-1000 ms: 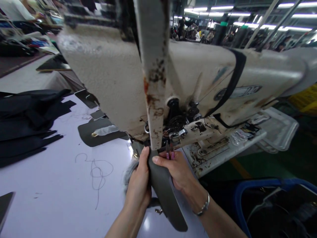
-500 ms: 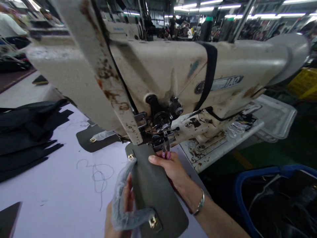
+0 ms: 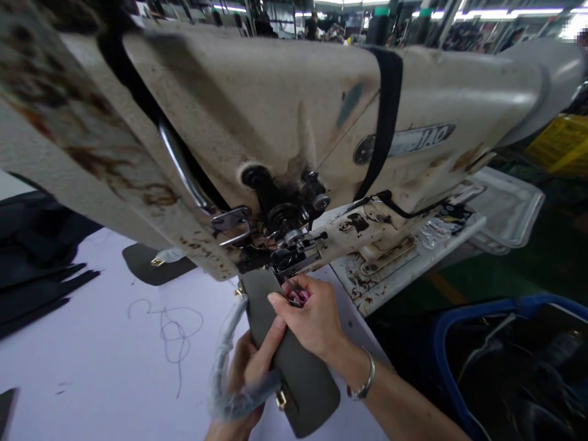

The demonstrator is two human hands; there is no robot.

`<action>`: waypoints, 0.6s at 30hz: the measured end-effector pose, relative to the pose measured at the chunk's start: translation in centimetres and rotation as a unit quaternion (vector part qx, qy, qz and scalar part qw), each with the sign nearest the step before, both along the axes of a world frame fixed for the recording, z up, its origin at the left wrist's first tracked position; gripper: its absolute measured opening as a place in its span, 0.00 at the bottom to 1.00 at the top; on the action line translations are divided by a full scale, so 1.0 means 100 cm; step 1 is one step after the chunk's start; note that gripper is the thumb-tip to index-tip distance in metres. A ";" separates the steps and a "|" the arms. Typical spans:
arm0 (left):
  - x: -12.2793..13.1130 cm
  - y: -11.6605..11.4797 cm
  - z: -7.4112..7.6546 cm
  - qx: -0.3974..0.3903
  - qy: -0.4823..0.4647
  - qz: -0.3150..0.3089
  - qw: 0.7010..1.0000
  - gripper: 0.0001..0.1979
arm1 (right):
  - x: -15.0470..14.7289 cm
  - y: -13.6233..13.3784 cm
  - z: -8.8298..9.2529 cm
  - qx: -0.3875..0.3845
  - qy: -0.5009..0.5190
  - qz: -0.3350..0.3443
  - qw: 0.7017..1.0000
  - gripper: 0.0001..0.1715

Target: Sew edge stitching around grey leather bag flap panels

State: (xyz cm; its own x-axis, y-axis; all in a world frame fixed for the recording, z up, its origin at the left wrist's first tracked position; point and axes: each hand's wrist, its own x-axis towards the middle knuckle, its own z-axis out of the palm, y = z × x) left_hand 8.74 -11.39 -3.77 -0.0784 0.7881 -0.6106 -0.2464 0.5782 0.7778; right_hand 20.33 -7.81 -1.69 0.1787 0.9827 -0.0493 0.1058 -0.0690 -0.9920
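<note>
A grey leather flap [image 3: 298,373] is held with its long axis running from under the sewing machine head [image 3: 275,110] back toward the body. It is cradled by the curled left hand [image 3: 250,373]. The right hand [image 3: 310,318], nearer the machine, is closed on what seem to be pink-handled snips [image 3: 296,298], though they are partly hidden.

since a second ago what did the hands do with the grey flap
The left hand slid down under the grey leather flap, which turned over to show its gold clasp and clear plastic film. The right hand closed around the pink-handled snips. The cream sewing machine and white table stayed put.
</note>
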 end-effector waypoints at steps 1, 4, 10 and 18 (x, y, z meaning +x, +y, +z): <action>0.002 -0.002 0.002 -0.027 -0.029 0.017 0.999 0.25 | 0.001 0.000 -0.002 -0.013 0.022 0.005 1.000 0.10; 0.006 -0.005 0.004 -0.040 -0.066 0.079 0.994 0.26 | 0.010 -0.004 -0.005 -0.064 0.106 0.033 0.992 0.12; 0.001 -0.002 0.006 -0.029 -0.067 0.070 0.995 0.23 | 0.038 -0.018 -0.004 -0.161 0.180 0.087 0.966 0.21; 0.001 -0.004 0.006 -0.043 -0.078 0.057 0.994 0.26 | 0.045 -0.005 0.005 -0.132 0.166 0.146 0.966 0.14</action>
